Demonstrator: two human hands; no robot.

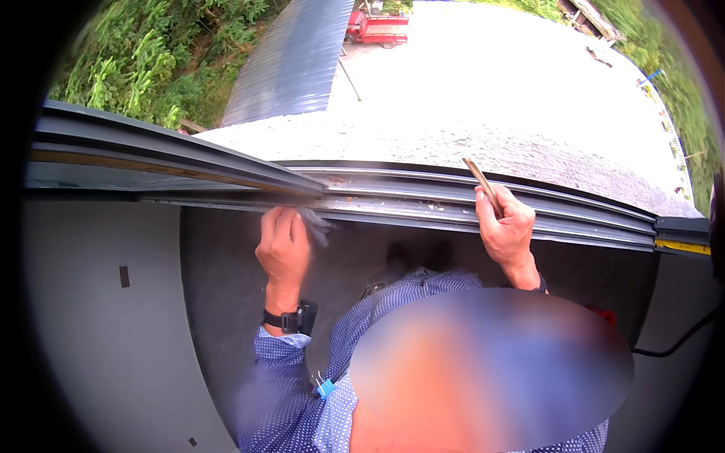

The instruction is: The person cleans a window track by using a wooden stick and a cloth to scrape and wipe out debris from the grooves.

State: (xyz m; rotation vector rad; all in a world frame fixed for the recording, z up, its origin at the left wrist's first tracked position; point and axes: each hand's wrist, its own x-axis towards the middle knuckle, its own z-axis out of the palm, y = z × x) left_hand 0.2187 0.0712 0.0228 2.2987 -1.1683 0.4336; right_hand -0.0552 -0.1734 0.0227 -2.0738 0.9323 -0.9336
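Note:
My left hand (285, 245) is closed at the near edge of a dark grey sliding-window track (408, 200), beside the end of the window sash. A fuzzy grey wad (317, 226), blurred by motion, sticks out from its fingers; its kind is unclear. Over the right part of the track, my right hand (507, 226) grips a thin brownish stick-like tool (481, 181). The tool points up and to the left, its lower end hidden in the fingers. Small pale bits of debris lie in the track's grooves between the hands.
The window sash (181, 162) spans the upper left. Beyond the track lie bright ground (468, 83), a corrugated metal roof (294, 64) and a red cargo vehicle (381, 30). Grey wall (106, 302) stands at left. A black cable (676, 343) hangs at right.

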